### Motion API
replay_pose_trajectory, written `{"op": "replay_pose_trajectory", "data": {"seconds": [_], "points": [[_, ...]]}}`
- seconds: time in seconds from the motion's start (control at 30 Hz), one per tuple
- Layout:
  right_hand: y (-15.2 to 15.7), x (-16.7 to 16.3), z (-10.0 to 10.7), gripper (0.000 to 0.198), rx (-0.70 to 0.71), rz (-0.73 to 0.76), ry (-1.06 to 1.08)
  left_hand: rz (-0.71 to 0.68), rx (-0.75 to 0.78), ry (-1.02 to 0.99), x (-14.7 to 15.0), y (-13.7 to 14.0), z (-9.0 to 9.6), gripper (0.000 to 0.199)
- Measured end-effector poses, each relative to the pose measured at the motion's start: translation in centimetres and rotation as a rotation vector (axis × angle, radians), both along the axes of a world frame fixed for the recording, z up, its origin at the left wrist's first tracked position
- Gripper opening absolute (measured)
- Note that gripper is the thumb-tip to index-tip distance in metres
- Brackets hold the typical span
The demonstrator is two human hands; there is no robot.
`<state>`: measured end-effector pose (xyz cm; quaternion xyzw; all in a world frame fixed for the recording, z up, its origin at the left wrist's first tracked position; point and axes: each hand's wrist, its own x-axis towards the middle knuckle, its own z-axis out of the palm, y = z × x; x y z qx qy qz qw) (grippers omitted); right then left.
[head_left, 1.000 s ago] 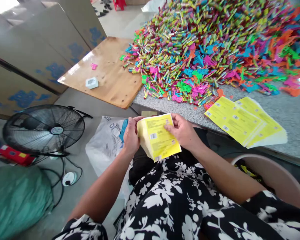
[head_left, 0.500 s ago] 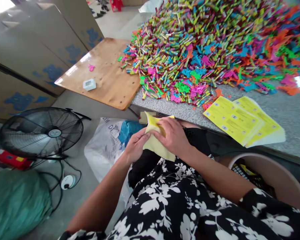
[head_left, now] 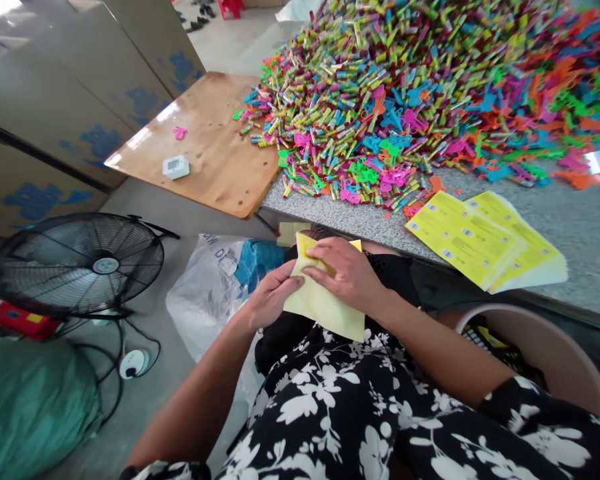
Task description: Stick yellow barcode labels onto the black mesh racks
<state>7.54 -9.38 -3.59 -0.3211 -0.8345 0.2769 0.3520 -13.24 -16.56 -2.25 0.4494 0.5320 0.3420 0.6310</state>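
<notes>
Over my lap, both hands hold a yellow sticker sheet [head_left: 330, 310] with a pale backing facing me. My left hand [head_left: 271, 293] pinches its left edge between thumb and fingers. My right hand [head_left: 349, 272] is closed over the upper part, its thumb pressing on the pale side and its fingers on a folded-over bright yellow part. Printed yellow sticker sheets [head_left: 467, 233] lie in a loose stack at the table's front edge, right of my hands.
A big heap of small colourful plastic pieces and striped tubes [head_left: 380, 93] covers the grey table [head_left: 320, 210]. A wooden board [head_left: 220, 147] bears a white timer [head_left: 176, 167]. Around me are a floor fan [head_left: 105, 265], a plastic bag [head_left: 200, 287] and a round bin [head_left: 555, 353].
Both hands and the sheet have come slightly lower and nearer to me. More of the pale side lies spread below my right hand.
</notes>
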Motion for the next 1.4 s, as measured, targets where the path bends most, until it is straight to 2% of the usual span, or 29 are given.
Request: {"op": "replay_pose_trajectory", "data": {"seconds": [0.13, 0.3, 0.43, 0.53, 0.63, 0.73, 0.8, 0.9, 0.97, 1.07, 1.17, 1.2, 1.27, 1.33, 1.4], "points": [[0.0, -0.4, 0.1, 0.017, -0.055, 0.018, 0.098, -0.071, 0.156, 0.180, -0.2, 0.1, 0.3, 0.039], [0.0, -0.3, 0.8, 0.019, -0.214, 0.017, 0.159, -0.104, 0.184, 0.242, -0.1, 0.0, 0.5, 0.039], [0.3, 0.1, 0.5, 0.025, -0.369, -0.102, 0.225, -0.092, 0.178, 0.246, -0.2, -0.1, 0.3, 0.039], [1.1, 0.5, -0.4, 0.032, -0.606, -0.223, 0.362, 0.010, 0.158, 0.207, -1.0, 0.0, -0.5, 0.033], [2.1, 1.4, -1.0, 0.039, -0.845, -0.302, 0.551, 0.182, 0.073, 0.161, -2.5, 0.3, -1.9, 0.021], [2.9, 3.0, -0.8, 0.044, -0.956, -0.328, 0.670, 0.407, 0.009, 0.169, -4.8, 0.7, -3.7, 0.013], [3.4, 4.5, -0.3, 0.045, -0.977, -0.353, 0.701, 0.555, 0.029, 0.219, -6.9, 0.9, -4.7, 0.012], [3.4, 7.1, 0.5, 0.041, -0.883, -0.426, 0.669, 0.659, 0.060, 0.450, -10.5, 1.1, -5.4, 0.014], [2.9, 8.7, 0.7, 0.034, -0.701, -0.470, 0.562, 0.586, 0.026, 0.582, -12.6, 1.1, -5.1, 0.017], [1.3, 10.3, 0.6, 0.020, -0.314, -0.483, 0.269, 0.399, -0.081, 0.599, -13.7, 1.2, -3.9, 0.032], [-0.4, 10.3, -0.1, 0.013, 0.056, -0.382, 0.022, 0.086, -0.128, 0.727, -11.7, 1.8, -2.6, 0.051], [-0.9, 10.1, -0.4, 0.014, 0.149, -0.341, -0.027, -0.058, -0.082, 0.779, -10.4, 2.1, -2.2, 0.053], [-1.7, 9.4, -1.2, 0.017, 0.275, -0.292, -0.086, -0.292, 0.095, 0.759, -7.3, 2.7, -1.8, 0.043], [-2.5, 8.6, -2.0, 0.020, 0.333, -0.274, -0.116, -0.356, 0.172, 0.666, -4.1, 3.1, -1.8, 0.036], [-3.3, 7.9, -2.5, 0.024, 0.359, -0.261, -0.129, -0.368, 0.155, 0.576, -1.5, 3.4, -2.2, 0.041]]}}
